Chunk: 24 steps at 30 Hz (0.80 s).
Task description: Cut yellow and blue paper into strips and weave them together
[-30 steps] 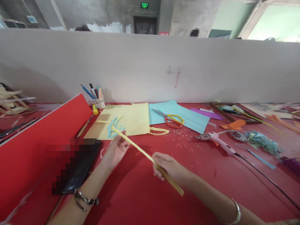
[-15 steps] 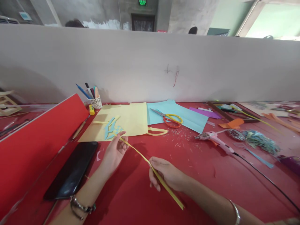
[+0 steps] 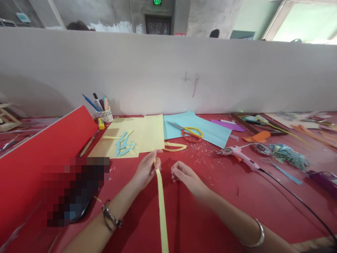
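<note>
My left hand (image 3: 147, 168) pinches the upper end of a long pale yellow paper strip (image 3: 162, 207), which hangs down past the bottom edge of the view. To its right is my right hand (image 3: 188, 177), fingers curled in, with nothing visible in them and apart from the strip. Just behind my left hand, several light blue strips (image 3: 122, 144) and a small blue-and-yellow woven piece (image 3: 132, 145) lie on a pale yellow paper sheet (image 3: 152, 130). A looped yellow strip (image 3: 175, 149) rests beside that sheet.
Scissors (image 3: 189, 132) lie on blue paper (image 3: 213, 128). On the right are a pink glue gun (image 3: 243, 157) with a black cord and a shredded paper bundle (image 3: 289, 155). At left stand a pen cup (image 3: 106, 115) and a red board (image 3: 50, 158); a black phone (image 3: 81, 212) is partly blurred.
My right hand has let go of the yellow strip, its fingers now curled without it. The strip, slanting between both hands before, now hangs downward from my left hand, which has shifted right.
</note>
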Tool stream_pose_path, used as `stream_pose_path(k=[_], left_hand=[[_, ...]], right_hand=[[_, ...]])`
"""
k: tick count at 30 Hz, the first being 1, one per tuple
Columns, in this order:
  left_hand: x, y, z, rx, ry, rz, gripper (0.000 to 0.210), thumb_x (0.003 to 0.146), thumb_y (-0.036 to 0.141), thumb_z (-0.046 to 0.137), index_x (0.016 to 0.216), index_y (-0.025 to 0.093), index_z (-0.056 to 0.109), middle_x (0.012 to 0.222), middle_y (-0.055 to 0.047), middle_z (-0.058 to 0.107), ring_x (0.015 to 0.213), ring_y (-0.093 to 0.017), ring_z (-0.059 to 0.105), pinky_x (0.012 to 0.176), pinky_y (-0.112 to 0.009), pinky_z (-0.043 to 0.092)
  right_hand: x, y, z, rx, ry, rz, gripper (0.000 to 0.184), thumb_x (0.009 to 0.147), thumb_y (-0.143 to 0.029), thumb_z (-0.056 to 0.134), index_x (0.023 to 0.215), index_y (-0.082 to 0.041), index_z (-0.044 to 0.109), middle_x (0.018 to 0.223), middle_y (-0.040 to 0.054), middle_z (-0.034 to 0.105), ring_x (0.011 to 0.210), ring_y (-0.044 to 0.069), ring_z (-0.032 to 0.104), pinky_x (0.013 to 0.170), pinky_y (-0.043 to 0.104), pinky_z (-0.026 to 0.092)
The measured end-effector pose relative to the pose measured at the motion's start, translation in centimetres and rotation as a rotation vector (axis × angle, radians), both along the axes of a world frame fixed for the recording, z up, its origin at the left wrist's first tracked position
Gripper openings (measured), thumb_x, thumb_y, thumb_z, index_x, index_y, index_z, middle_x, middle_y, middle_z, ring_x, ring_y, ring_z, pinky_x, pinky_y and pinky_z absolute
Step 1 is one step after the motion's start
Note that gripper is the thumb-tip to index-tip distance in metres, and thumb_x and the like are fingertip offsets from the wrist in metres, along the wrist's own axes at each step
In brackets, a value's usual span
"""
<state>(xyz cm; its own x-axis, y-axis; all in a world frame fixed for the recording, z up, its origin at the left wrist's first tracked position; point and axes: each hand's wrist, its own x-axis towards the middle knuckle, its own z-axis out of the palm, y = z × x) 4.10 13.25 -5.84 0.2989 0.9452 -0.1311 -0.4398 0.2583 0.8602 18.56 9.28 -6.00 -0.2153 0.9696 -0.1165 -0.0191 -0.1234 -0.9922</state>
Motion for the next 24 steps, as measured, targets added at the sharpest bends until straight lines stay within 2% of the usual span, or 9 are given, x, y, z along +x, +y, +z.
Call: stream_pose_path(k=[3,6,9,12,19,24], left_hand=[[1.8,-1.4,-0.3,0.038,0.094,-0.158,0.036,0.069,0.049,0.056,0.076,0.014,0.054,0.034,0.009,0.045,0.026,-0.001,0.027,0.031,-0.015,0.018],[2.6,-2.5,-0.6,0.072,0.176,-0.288,0.039,0.064,0.053,0.058,0.071,0.014,0.051,0.033,0.007,0.047,0.023,-0.003,0.028,0.028,-0.017,0.015],[2.6,-3.1,-0.8,0.159,0.296,-0.374,0.04,0.068,0.055,0.051,0.075,0.016,0.048,0.035,0.009,0.047,0.023,-0.003,0.029,0.029,-0.017,0.017],[2.4,-3.1,-0.9,0.211,0.356,-0.405,0.04,0.071,0.055,0.046,0.078,0.017,0.046,0.037,0.009,0.046,0.025,-0.003,0.029,0.03,-0.018,0.018],[2.1,-3.2,-0.9,0.182,0.291,-0.432,0.043,0.074,0.056,0.041,0.086,0.015,0.051,0.04,0.007,0.049,0.027,-0.004,0.031,0.033,-0.018,0.023],[2.2,-3.5,-0.9,0.153,0.308,-0.407,0.046,0.075,0.058,0.036,0.083,0.016,0.051,0.04,0.006,0.05,0.028,-0.006,0.034,0.034,-0.02,0.028]], right_hand=[[0.4,0.5,-0.4,0.02,0.028,-0.101,0.043,0.065,-0.06,0.053,0.063,-0.019,0.038,0.059,-0.0064,0.038,0.056,0.008,0.039,0.059,0.024,0.034],[0.4,0.7,-0.6,0.016,0.011,-0.083,0.04,0.069,-0.056,0.051,0.065,-0.019,0.038,0.058,-0.0066,0.037,0.054,0.008,0.038,0.056,0.024,0.033],[0.4,0.7,-0.4,0.055,-0.06,-0.06,0.039,0.07,-0.055,0.051,0.061,-0.019,0.038,0.057,-0.0063,0.037,0.053,0.008,0.037,0.055,0.023,0.031],[0.5,0.8,-0.4,0.072,-0.057,-0.052,0.039,0.071,-0.054,0.05,0.059,-0.018,0.039,0.055,-0.0065,0.036,0.052,0.007,0.035,0.053,0.022,0.029],[0.8,0.9,-0.3,0.017,0.076,-0.024,0.036,0.069,-0.051,0.054,0.062,-0.017,0.043,0.05,-0.0081,0.035,0.048,0.005,0.03,0.049,0.021,0.026],[0.7,0.7,0.2,0.021,0.047,-0.037,0.032,0.069,-0.045,0.056,0.06,-0.017,0.045,0.046,-0.009,0.034,0.044,0.005,0.031,0.046,0.02,0.026]])
